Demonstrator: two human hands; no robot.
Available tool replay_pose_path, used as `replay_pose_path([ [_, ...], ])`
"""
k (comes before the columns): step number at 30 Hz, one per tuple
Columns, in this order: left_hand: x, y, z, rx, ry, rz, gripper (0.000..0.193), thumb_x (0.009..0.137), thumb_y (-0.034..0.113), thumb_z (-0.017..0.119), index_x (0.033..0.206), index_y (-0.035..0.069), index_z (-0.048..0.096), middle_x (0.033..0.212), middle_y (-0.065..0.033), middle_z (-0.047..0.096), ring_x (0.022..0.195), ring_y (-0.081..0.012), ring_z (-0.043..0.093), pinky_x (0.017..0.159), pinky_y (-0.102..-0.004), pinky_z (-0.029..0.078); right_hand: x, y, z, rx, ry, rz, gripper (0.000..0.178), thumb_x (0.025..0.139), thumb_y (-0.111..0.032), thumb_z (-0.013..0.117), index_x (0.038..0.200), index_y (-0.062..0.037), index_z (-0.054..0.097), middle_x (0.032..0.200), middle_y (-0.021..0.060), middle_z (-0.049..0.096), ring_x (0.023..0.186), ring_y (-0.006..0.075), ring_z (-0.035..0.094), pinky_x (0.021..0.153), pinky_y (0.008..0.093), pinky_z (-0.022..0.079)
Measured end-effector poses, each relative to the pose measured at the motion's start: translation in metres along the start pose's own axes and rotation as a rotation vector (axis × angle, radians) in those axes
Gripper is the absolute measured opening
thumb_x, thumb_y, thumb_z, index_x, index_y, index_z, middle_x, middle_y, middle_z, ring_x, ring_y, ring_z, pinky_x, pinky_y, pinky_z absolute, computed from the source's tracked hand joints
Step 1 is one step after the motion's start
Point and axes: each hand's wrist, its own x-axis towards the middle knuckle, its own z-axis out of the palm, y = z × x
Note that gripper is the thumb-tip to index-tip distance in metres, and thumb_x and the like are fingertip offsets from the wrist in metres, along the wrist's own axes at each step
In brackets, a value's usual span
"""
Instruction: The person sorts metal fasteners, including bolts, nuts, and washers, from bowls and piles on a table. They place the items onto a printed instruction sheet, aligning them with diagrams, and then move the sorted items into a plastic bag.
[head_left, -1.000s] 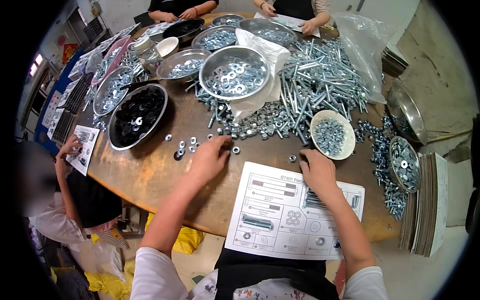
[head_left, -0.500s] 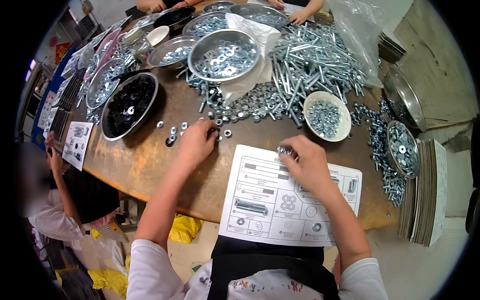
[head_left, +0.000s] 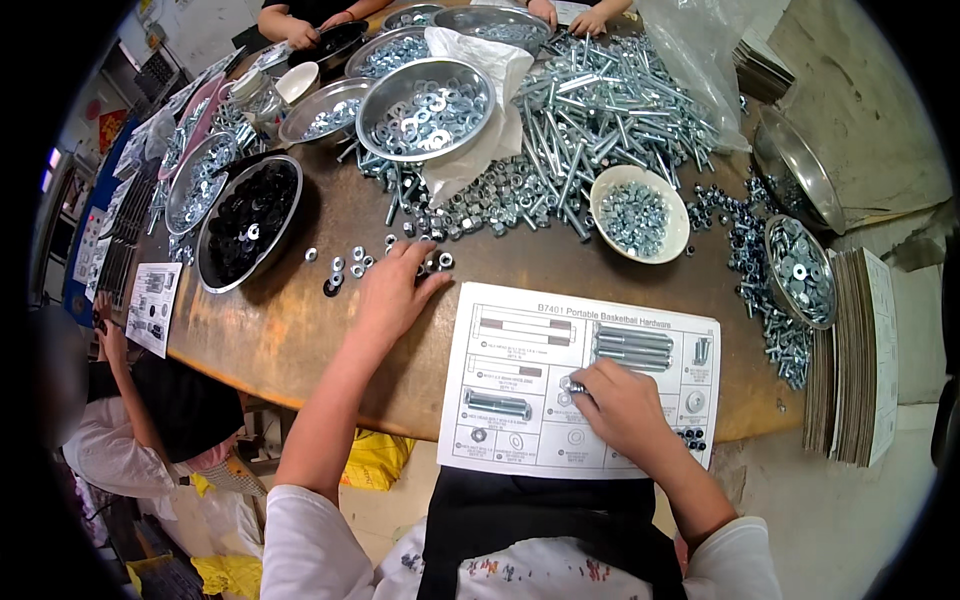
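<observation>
Above the printed hardware sheet [head_left: 620, 310], my right hand [head_left: 622, 408] pinches small silver nuts [head_left: 574, 388] between thumb and fingers; how many is hidden. Fastened to the sheet are long silver bolts [head_left: 632, 346], a shorter thick bolt [head_left: 498, 404] and small black pieces [head_left: 692, 439], partly covered by my right wrist. My left hand [head_left: 392, 295] rests on the tabletop with fingers apart, the fingertips among loose nuts [head_left: 445, 260]. More loose nuts [head_left: 357, 254] lie just left of those fingers.
A heap of bolts [head_left: 610, 110] and nuts spreads beyond my hands. Around it stand a white bowl of small hardware [head_left: 598, 205], a steel bowl of washers [head_left: 482, 120] and a bowl of black washers [head_left: 207, 275]. Stacked cards [head_left: 850, 350] stand at right. Other people work at the far side and left.
My right hand has moved nearer to me, from the sheet's top edge to its middle, still holding the nuts. The left hand's fingers have spread. The view has shifted slightly.
</observation>
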Motion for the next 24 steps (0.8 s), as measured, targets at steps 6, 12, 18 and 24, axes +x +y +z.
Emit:
replay_pose_path([
  [6, 0.004, -0.009, 0.004, -0.029, -0.075, 0.006, 0.02, 0.087, 0.019, 0.071, 0.103, 0.008, 0.07, 0.1, -0.014, 0.066, 0.086, -0.0363, 0.065, 0.075, -0.0448, 0.051, -0.003, -0.008, -0.005, 0.034, 0.067, 0.066, 0.018, 0.085, -0.016, 0.072, 0.101, -0.0075, 0.067, 0.09, 0.0066, 0.061, 0.075, 0.0265, 0.066, 0.062, 0.0377, 0.052],
  [12, -0.003, -0.022, 0.006, -0.196, 0.005, -0.103, 0.03, 0.081, 0.012, 0.079, 0.107, 0.004, 0.067, 0.085, -0.0118, 0.065, 0.07, -0.0236, 0.062, 0.065, -0.0354, 0.05, 0.069, -0.016, 0.005, 0.126, 0.184, -0.193, 0.007, 0.086, -0.011, 0.066, 0.093, -0.0086, 0.067, 0.087, 0.0077, 0.061, 0.073, 0.0277, 0.065, 0.063, 0.0398, 0.053],
  [18, -0.027, -0.014, -0.01, -0.128, 0.059, -0.133, 0.02, 0.081, 0.008, 0.078, 0.098, 0.001, 0.07, 0.083, -0.0113, 0.064, 0.068, -0.0219, 0.062, 0.064, -0.0336, 0.051, 0.199, -0.018, 0.074, -0.029, 0.085, -0.182, 0.016, 0.082, -0.017, 0.07, 0.094, -0.0067, 0.071, 0.094, 0.0111, 0.065, 0.09, 0.0321, 0.066, 0.079, 0.0433, 0.053],
  [24, -0.037, -0.012, -0.013, -0.093, 0.021, -0.102, 0.021, 0.082, 0.0, 0.07, 0.102, 0.003, 0.072, 0.09, -0.014, 0.065, 0.074, -0.0279, 0.066, 0.069, -0.0355, 0.052, 0.211, -0.005, 0.079, 0.041, 0.086, -0.131, 0.017, 0.082, -0.017, 0.069, 0.093, -0.0046, 0.071, 0.094, 0.0144, 0.067, 0.094, 0.0339, 0.066, 0.083, 0.0459, 0.052],
])
